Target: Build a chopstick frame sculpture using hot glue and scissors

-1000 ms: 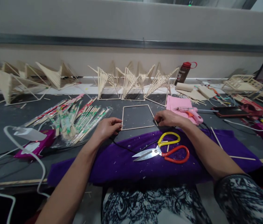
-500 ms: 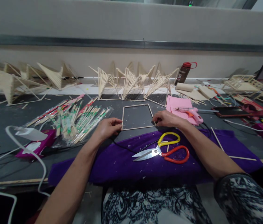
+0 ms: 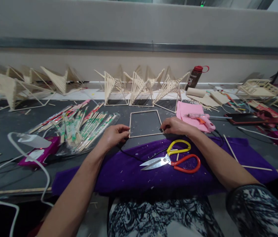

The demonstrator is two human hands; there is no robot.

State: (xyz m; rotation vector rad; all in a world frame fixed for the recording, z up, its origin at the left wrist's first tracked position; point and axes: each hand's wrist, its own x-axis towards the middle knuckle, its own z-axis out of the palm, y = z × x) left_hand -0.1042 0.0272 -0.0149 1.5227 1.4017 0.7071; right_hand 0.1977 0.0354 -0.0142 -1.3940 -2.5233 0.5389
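Observation:
A square frame of thin wooden sticks (image 3: 145, 112) lies flat on the dark table. My left hand (image 3: 114, 135) pinches its near left corner with closed fingers. My right hand (image 3: 177, 125) is closed on its near right corner. Just in front of the hands, scissors with yellow and red handles (image 3: 172, 159) rest on a purple cloth (image 3: 153, 171). A pink glue gun (image 3: 201, 119) lies on a pink cloth (image 3: 188, 110) right of my right hand.
Packs of wrapped chopsticks (image 3: 80, 125) lie at left beside a magenta box (image 3: 39, 153) and white cable (image 3: 15, 164). Several finished stick models (image 3: 139, 87) line the back wall. A brown bottle (image 3: 194, 77), a phone (image 3: 240, 118) and clutter sit right.
Both hands stay on the frame's near corners. The right hand has shifted slightly left along the corner; the frame has barely moved.

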